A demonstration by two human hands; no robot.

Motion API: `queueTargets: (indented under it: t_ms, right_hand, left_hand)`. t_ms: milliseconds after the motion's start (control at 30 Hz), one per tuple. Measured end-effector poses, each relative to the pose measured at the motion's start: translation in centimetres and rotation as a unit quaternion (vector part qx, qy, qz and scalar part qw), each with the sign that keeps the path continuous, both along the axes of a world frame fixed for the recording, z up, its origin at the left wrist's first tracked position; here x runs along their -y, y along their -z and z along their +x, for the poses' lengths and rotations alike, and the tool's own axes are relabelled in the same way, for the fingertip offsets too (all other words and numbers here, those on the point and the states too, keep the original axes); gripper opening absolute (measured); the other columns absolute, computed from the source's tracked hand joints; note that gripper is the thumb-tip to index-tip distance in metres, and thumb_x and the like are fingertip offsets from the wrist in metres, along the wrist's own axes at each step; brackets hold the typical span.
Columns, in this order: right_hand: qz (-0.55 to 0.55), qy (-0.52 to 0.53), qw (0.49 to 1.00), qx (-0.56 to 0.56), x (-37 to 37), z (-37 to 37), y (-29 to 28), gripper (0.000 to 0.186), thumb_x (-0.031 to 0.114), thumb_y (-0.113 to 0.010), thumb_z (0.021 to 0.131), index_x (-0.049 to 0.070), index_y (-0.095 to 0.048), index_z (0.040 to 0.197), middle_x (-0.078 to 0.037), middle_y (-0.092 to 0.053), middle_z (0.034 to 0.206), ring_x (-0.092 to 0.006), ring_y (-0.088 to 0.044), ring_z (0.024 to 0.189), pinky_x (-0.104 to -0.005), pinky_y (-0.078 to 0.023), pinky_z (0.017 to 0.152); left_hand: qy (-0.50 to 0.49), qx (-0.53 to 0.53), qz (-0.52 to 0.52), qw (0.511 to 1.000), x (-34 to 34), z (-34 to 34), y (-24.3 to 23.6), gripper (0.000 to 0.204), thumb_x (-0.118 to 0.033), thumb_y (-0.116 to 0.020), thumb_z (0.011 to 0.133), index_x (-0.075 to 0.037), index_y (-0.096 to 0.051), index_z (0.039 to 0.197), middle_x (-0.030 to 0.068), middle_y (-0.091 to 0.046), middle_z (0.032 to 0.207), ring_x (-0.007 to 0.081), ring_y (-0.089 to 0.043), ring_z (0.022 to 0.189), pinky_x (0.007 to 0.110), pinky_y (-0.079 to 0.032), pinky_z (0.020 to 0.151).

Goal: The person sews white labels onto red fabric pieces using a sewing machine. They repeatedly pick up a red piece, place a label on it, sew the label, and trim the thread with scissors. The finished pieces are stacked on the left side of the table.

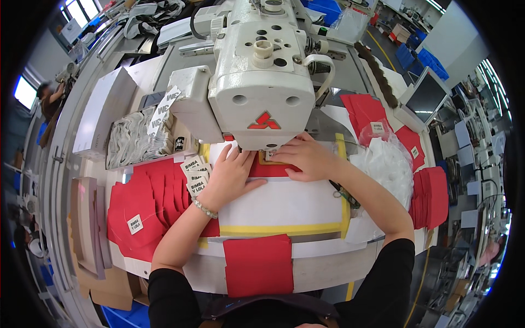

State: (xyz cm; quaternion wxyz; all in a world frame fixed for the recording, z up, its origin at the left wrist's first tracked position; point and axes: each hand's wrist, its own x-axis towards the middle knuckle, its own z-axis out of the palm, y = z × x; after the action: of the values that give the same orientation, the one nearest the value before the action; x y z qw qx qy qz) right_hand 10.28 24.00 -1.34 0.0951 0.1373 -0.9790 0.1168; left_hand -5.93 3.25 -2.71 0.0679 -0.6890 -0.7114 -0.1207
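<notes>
A red fabric piece (pixel 266 170) lies on the white work plate (pixel 273 205) beneath the head of a white industrial sewing machine (pixel 261 104). My left hand (pixel 232 174) rests flat on its left part, fingers stretched towards the machine and thumb out to the side. From the right, my right hand (pixel 307 158) reaches in with fingers extended and thumb apart. Its fingertips touch a small tan frame (pixel 266 160) around a pale label at the needle area. The machine head partly hides the frame and the fabric's far edge. Neither hand grips anything that I can see.
Overlapping red pieces (pixel 147 205) and loose cream labels (pixel 196 174) lie at left, beside a box of pale strips (pixel 134 139). Another red stack (pixel 258 265) sits at the front edge. Clear plastic bags (pixel 383 172) and more red pieces (pixel 429 198) are right, near a monitor (pixel 427 97).
</notes>
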Motion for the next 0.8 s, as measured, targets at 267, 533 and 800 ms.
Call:
queueTargets:
  t_ms: [267,533,800]
  right_hand:
    - [0.009,-0.006,0.999,-0.039,0.3,0.3,0.4,0.034,0.022,-0.066,0.08,0.012,-0.065,0.113,-0.002,-0.062,0.127,-0.0197,-0.057,0.108,-0.0409,-0.037,0.092]
    - [-0.003,0.025,1.0,-0.017,0.2,-0.2,0.6,0.036,0.02,-0.066,0.079,0.011,-0.065,0.114,-0.002,-0.063,0.124,-0.021,-0.055,0.114,-0.0411,-0.036,0.096]
    - [0.006,0.047,0.999,0.008,-1.0,-1.0,0.6,0.038,0.021,-0.063,0.08,0.011,-0.064,0.116,-0.002,-0.063,0.128,-0.0218,-0.054,0.117,-0.0432,-0.035,0.098]
  left_hand:
    - [0.003,0.013,-0.006,1.0,-0.1,0.1,-0.4,0.08,-0.055,-0.064,0.084,0.01,-0.054,0.129,0.0171,-0.054,0.13,0.0299,-0.052,0.12,0.047,-0.035,0.108]
    - [0.005,-0.002,0.009,1.0,-0.6,-0.5,-0.6,0.075,-0.054,-0.065,0.084,0.008,-0.058,0.125,0.0158,-0.058,0.126,0.0309,-0.052,0.117,0.046,-0.036,0.106]
    - [0.003,0.04,0.009,0.999,-1.8,-1.7,-0.2,0.064,-0.051,-0.066,0.084,0.005,-0.064,0.117,0.0151,-0.061,0.122,0.0345,-0.049,0.119,0.046,-0.034,0.105]
